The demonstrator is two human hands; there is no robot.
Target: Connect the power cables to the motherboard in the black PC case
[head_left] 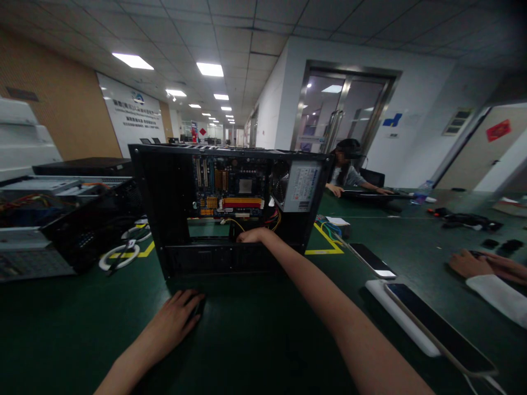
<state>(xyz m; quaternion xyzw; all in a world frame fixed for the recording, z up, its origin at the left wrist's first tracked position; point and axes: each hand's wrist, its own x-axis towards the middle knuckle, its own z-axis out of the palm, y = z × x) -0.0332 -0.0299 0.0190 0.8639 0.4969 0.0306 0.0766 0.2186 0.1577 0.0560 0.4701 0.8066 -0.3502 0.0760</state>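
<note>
While the left hand (pixel 181 312) rests on the green table (pixel 242 340), the right hand (pixel 252 236) is inside an open computer case (pixel 206 258)

Seen from the upright computer case at the centre, a second open case (pixel 37 247) lies at nine o'clock, with a white cable loop (pixel 119 256) at eight. Between ten and eleven, a wall sign (pixel 134 112) bears rows of dark characters under a blue emblem, too blurred to read with certainty. At seven o'clock, the left hand lies palm down with fingers slightly bent, apart from the case; whether anything is beneath them cannot be told.

Within the case, a motherboard (pixel 230 186) with red and yellow slots fills the upper middle. The right hand is below it at five o'clock, fingers curled beside thin yellow wires (pixel 236 223); whether they grip anything cannot be told. At the motherboard's three o'clock, a power supply (pixel 304 186) carries a pale label with small print and a barcode, illegible here.

Farther right, a seated person (pixel 349 175) is at the case's two o'clock. Two phones, one near (pixel 442 329) and one farther off (pixel 373 259), lie towards four, the near one against a white slab (pixel 401 315). Another person's hands (pixel 473 264) show between three and four o'clock, and a red paper (pixel 498 130) hangs between two and three, its marks unreadable.
</note>
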